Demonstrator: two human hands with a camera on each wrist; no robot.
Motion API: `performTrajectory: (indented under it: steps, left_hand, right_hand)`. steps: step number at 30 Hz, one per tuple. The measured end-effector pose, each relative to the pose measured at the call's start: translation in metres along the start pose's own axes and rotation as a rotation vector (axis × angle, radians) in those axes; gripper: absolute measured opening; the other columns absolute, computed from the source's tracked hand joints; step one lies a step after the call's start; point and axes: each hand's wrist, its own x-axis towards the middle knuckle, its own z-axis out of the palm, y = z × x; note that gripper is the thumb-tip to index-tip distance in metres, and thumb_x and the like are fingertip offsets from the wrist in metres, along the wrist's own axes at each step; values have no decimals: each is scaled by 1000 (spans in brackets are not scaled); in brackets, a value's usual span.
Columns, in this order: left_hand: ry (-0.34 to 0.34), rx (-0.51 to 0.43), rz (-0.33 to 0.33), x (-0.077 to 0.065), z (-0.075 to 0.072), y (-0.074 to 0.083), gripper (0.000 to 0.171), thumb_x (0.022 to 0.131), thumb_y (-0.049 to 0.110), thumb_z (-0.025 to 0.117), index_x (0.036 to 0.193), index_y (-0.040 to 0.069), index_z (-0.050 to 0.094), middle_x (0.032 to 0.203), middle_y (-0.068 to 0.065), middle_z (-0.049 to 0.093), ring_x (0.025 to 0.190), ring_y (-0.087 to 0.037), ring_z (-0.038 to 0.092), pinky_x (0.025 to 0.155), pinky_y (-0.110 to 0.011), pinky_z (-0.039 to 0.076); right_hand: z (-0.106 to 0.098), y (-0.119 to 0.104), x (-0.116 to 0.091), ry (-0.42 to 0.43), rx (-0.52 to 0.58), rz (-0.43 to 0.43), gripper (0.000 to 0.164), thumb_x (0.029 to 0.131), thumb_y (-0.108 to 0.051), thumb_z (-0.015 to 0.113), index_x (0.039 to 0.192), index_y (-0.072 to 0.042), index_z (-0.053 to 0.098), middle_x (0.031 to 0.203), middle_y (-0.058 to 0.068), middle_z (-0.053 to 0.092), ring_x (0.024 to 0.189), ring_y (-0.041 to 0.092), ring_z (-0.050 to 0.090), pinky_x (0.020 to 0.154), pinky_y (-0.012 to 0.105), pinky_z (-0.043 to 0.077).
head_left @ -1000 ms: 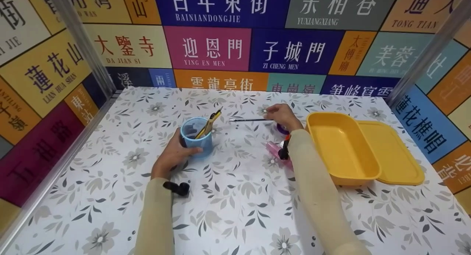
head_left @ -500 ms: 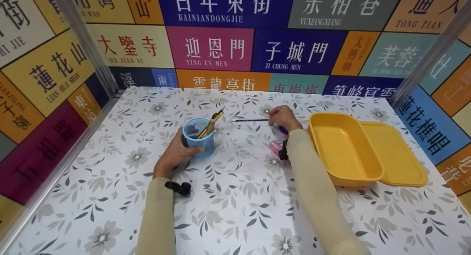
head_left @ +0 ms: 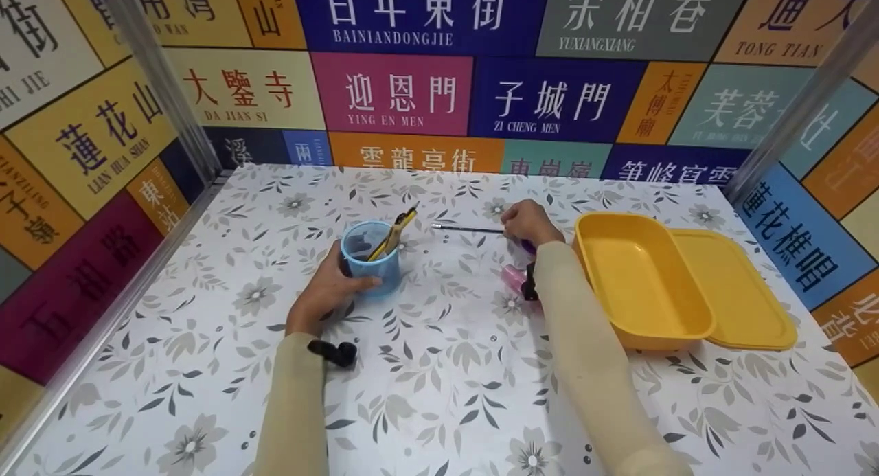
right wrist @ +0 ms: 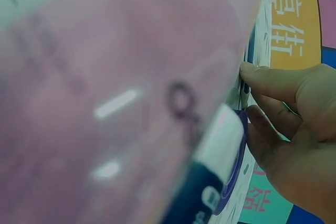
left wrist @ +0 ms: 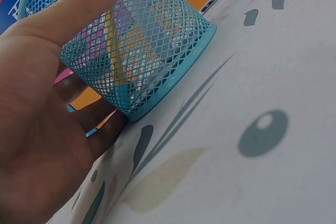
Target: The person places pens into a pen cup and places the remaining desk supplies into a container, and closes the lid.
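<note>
My left hand (head_left: 329, 284) grips a light blue mesh pen cup (head_left: 381, 278) from its left side, thumb across the front. A yellow-and-black pencil (head_left: 408, 218) leans out of the cup's right side, beside a tan item (head_left: 393, 237). In the left wrist view, the mesh (left wrist: 157, 45) shows a yellow strip inside, and the base rim is at the tabletop. My right hand (head_left: 532, 223) pinches one end of a dark pencil (head_left: 474, 229), whose silvery-white end points left toward the cup. In the right wrist view, thumb and fingertips (right wrist: 249, 69) meet at it.
Below the right hand lie a pink translucent item (head_left: 513, 278) and a purple round item (head_left: 527, 246), partly hidden by hand and wrist. A white-and-blue stick (right wrist: 215, 156) shows up close in the right wrist view. Right of the arm stand a yellow box (head_left: 645, 277) and its lid (head_left: 748, 290).
My right hand has dropped slightly toward me with the pencil, and its fingers have curled in more. The left hand and cup hold their place; the view has shifted a little.
</note>
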Motion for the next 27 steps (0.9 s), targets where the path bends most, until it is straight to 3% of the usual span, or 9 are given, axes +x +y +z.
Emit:
performTrajectory:
  steps: [8,14,19,27]
  left_hand:
    - [12,12,-35,2,1,1,108,68,30,93,155,26,27,156,-1,42,148,-23,34,128,-46,19]
    - [16,21,-54,2,-1,1,112,67,33,93,156,28,26,157,0,40,150,-24,31,129,-47,17]
    - [7,22,-50,1,-2,2,113,67,34,93,156,27,25,158,-1,39,150,-24,31,129,-48,16]
    - [8,24,-19,-1,0,1,110,69,32,93,155,24,26,156,-3,41,148,-24,34,128,-47,19]
  right_hand:
    - [-6,-5,-2,-35,66,19,34,95,-11,63,129,-7,65,129,15,63,105,24,57,94,37,52]
    - [-13,-9,-5,-28,104,-13,37,95,-12,63,132,-6,63,138,16,59,117,27,57,107,44,49]
    - [-10,-10,-5,-67,51,14,41,93,-14,69,132,-7,62,143,13,57,126,28,54,112,44,46]
    - [-3,-15,-4,-99,-75,57,37,92,-11,68,129,-9,65,143,11,57,113,25,54,106,43,49]
